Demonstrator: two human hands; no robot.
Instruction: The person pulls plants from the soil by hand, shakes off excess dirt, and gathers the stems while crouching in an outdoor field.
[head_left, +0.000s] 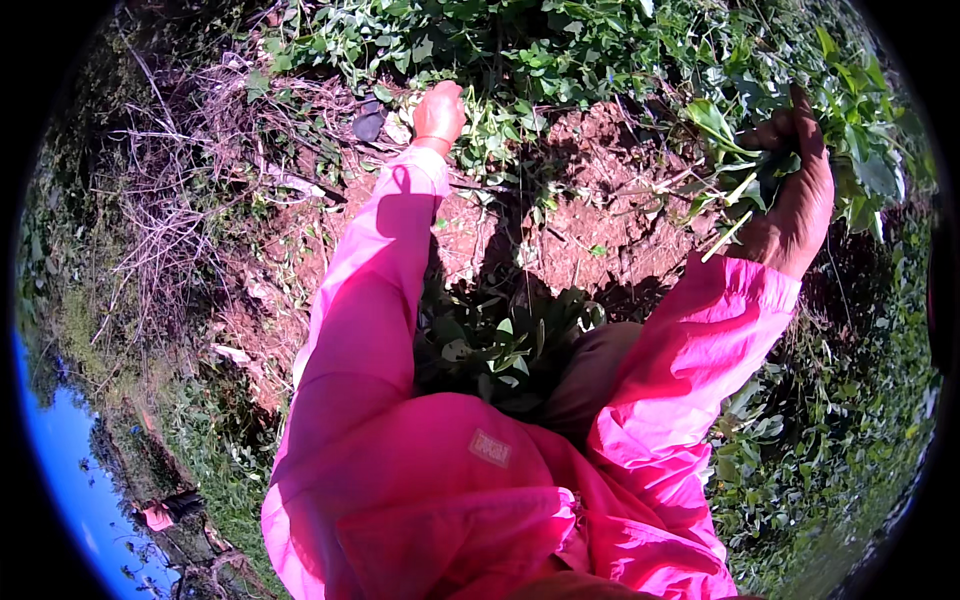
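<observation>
My left hand (439, 116) is low among leafy green plants (491, 135) at the edge of bare reddish soil. Its fingers are curled on the far side, so what they grip is hidden. A dark rounded object (367, 126) and a pale flat piece (396, 129) lie just left of it. On the right, my right hand (799, 191) holds a bunch of leafy green stems (724, 139). Pale stem ends stick out of the grip towards my wrist, and broad leaves spread around the fingers. Both arms wear bright pink sleeves.
Reddish soil (600, 240) lies between my hands. Dense green vines (480, 45) grow beyond it. Dry tangled twigs (161, 202) cover the left. Leafy stems (502, 352) lie in shade before my bent leg (592, 375). Someone in pink (157, 516) is far off at lower left.
</observation>
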